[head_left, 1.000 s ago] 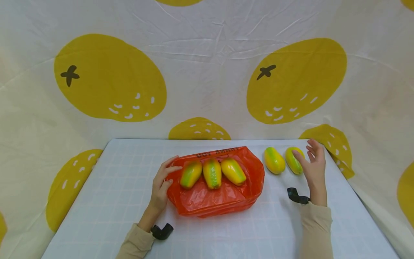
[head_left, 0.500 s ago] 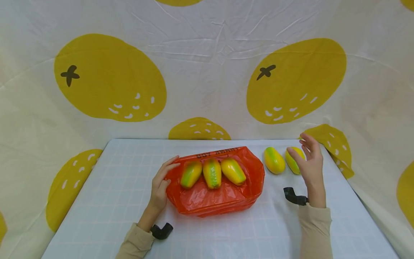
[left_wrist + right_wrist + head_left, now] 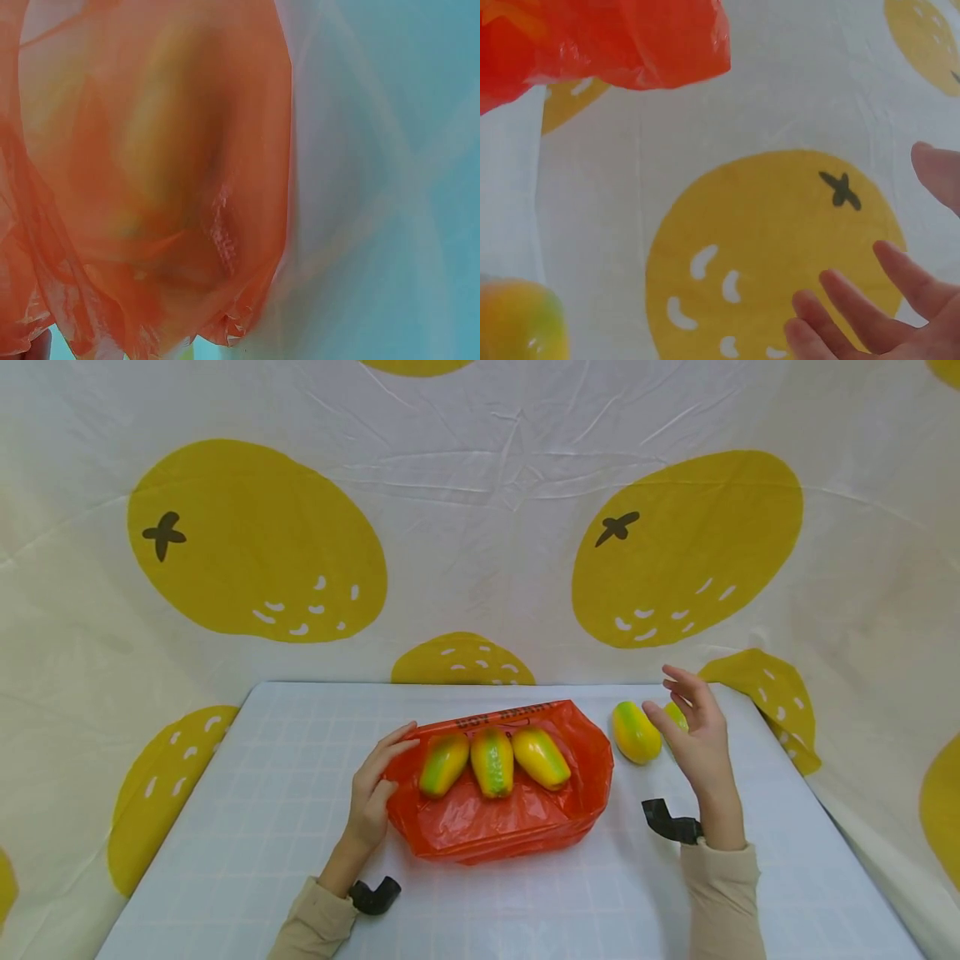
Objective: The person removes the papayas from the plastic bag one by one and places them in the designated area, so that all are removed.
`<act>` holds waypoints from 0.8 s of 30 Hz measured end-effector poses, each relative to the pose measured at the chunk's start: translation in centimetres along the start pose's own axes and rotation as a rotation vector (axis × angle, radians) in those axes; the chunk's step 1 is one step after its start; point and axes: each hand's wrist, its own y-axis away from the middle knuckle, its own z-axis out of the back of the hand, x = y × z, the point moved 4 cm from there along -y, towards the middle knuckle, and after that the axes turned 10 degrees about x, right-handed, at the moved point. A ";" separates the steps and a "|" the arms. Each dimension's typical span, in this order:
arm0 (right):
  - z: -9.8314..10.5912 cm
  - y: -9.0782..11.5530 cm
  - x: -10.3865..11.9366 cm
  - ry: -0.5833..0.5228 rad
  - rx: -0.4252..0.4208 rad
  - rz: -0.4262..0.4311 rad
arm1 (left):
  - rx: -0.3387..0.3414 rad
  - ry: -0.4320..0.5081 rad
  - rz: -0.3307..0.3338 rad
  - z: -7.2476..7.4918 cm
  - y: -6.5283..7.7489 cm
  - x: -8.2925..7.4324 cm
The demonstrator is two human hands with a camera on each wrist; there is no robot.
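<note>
On the white counter, a red bag is lying open. At its nine o'clock, the left hand is touching the rim, pinching or not I cannot tell; beyond two o'clock, the right hand is hovering, fingers spread. Three fruits are sitting inside; two more fruits are resting near two o'clock.

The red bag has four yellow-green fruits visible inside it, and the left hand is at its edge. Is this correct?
Not four: the head view shows three yellow-green fruits inside the red bag. The left hand is at its edge.
</note>
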 end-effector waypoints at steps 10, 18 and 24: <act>-1.7 0.3 2.5 -0.001 0.087 0.080 | 0.004 -0.023 0.040 0.0 -0.1 0.0; -3.2 0.4 4.6 0.051 0.243 0.134 | 0.011 -0.017 0.069 0.0 0.0 0.2; -3.9 0.0 6.4 0.159 0.371 0.151 | 0.004 0.013 0.125 -0.1 0.0 0.2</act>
